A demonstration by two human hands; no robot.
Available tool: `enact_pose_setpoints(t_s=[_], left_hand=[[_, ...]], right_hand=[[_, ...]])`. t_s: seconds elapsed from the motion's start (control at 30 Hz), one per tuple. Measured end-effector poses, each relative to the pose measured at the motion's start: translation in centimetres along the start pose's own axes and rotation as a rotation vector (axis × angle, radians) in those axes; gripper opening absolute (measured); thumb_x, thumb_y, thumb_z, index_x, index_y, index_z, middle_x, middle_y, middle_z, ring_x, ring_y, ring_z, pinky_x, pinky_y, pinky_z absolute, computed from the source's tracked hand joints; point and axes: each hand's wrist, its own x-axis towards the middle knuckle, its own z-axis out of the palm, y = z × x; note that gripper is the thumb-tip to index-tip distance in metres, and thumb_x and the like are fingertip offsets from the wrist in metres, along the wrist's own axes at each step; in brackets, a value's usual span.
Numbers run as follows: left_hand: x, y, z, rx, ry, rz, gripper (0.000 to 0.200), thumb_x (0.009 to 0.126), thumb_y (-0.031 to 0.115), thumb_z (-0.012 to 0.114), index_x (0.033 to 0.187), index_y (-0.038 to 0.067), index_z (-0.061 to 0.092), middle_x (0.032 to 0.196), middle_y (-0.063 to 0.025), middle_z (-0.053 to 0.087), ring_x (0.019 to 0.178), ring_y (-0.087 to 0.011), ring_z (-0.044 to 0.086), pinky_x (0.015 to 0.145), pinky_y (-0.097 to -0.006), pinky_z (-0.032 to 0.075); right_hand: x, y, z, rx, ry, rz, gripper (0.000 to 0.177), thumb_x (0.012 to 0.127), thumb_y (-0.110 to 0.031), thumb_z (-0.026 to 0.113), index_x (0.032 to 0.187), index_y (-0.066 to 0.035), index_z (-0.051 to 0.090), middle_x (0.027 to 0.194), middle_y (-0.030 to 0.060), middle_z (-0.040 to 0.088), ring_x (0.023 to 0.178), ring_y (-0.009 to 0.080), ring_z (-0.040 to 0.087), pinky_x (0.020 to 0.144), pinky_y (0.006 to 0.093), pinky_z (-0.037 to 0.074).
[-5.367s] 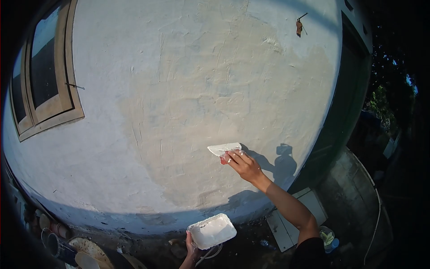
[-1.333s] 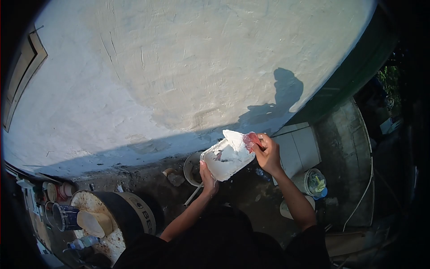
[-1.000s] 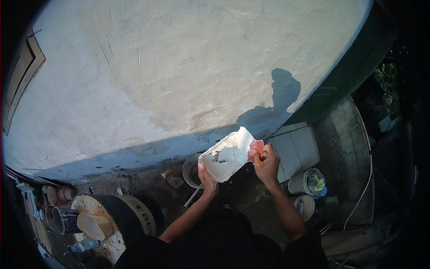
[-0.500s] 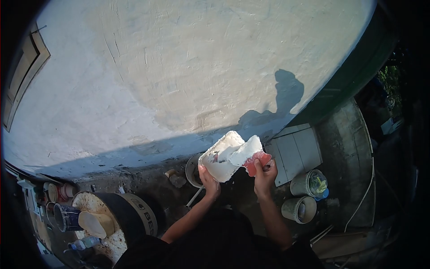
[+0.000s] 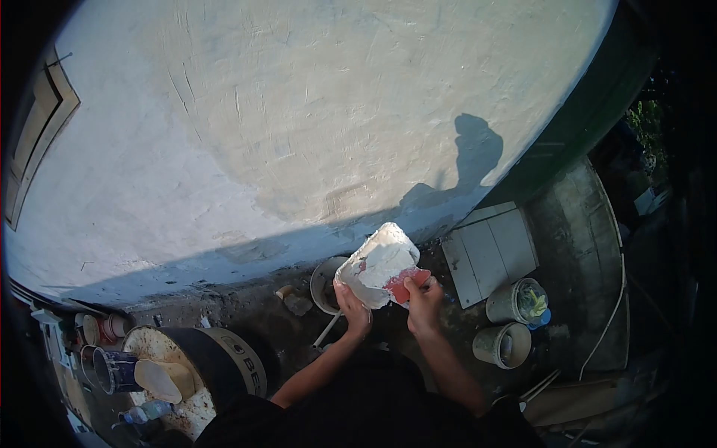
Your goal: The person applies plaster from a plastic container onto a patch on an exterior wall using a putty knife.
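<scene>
My left hand (image 5: 354,310) grips the near left side of a shallow white tub (image 5: 343,270), its mouth tilted up toward me. White putty (image 5: 388,260) coats the inside of the tub. In my right hand (image 5: 424,308) is a red plastic putty spreader (image 5: 403,282), pinched by its edge. The spreader's blade is over the tub's opening, covered in putty and overlapping the right side of the tub in this view. In front of both hands rises a wall (image 5: 351,119) with a cream, rough patch of coating on it.
A black drum (image 5: 228,358) with a rusty top stands at lower left, bearing a cream container (image 5: 166,379). Behind the tub sits a round bucket (image 5: 323,287). Two buckets (image 5: 517,299) (image 5: 497,345) stand on the right, near pale panels (image 5: 489,254) against the wall's foot.
My right hand has moved left and down, bringing the spreader from the tub's right edge in over its opening. The tub has tilted slightly, and the view has shifted a little.
</scene>
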Motion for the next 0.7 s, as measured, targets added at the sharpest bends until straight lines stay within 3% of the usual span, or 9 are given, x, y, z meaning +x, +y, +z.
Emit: enact_pose_setpoints(t_s=[0.33,0.43,0.6,0.7], left_hand=[[0.5,1.2,0.7,-0.017,-0.048,0.039,0.042,0.103,0.035,0.023,0.128,0.002,0.033,0.122,-0.0145,0.048,0.113,-0.0217,0.050,0.097,-0.0358,0.040],[0.4,1.2,0.5,0.157,-0.042,0.060,0.042,0.103,0.034,0.023,0.128,0.002,0.034,0.121,-0.0144,0.049,0.112,-0.0216,0.051,0.096,-0.0357,0.040],[0.5,0.8,0.6,0.056,-0.046,-0.004,0.041,0.103,0.033,0.024,0.125,0.001,0.037,0.118,-0.0139,0.051,0.109,-0.0206,0.052,0.095,-0.0339,0.041],[0.4,0.5,0.7,0.083,-0.032,-0.009,0.040,0.103,0.031,0.025,0.125,0.000,0.039,0.117,-0.0135,0.051,0.108,-0.0197,0.052,0.094,-0.0329,0.041]], right_hand=[[1.3,-0.5,-0.4,-0.050,-0.083,-0.016,0.019,0.081,0.003,0.063,0.097,-0.001,0.055,0.091,0.0065,0.060,0.079,0.0120,0.059,0.072,0.0273,0.049],[1.5,-0.6,-0.7,-0.019,-0.086,0.030,0.019,0.081,0.003,0.064,0.097,-0.002,0.055,0.092,0.0067,0.060,0.081,0.0131,0.060,0.074,0.0284,0.050],[2.3,-1.9,-0.3,0.022,-0.080,0.115,0.021,0.079,0.002,0.065,0.097,-0.001,0.056,0.091,0.0074,0.061,0.081,0.0141,0.061,0.073,0.0287,0.051],[3.1,-1.5,-0.1,-0.059,-0.094,0.026,0.020,0.080,0.002,0.065,0.097,-0.001,0.056,0.091,0.0077,0.062,0.080,0.0138,0.061,0.072,0.0287,0.051]])
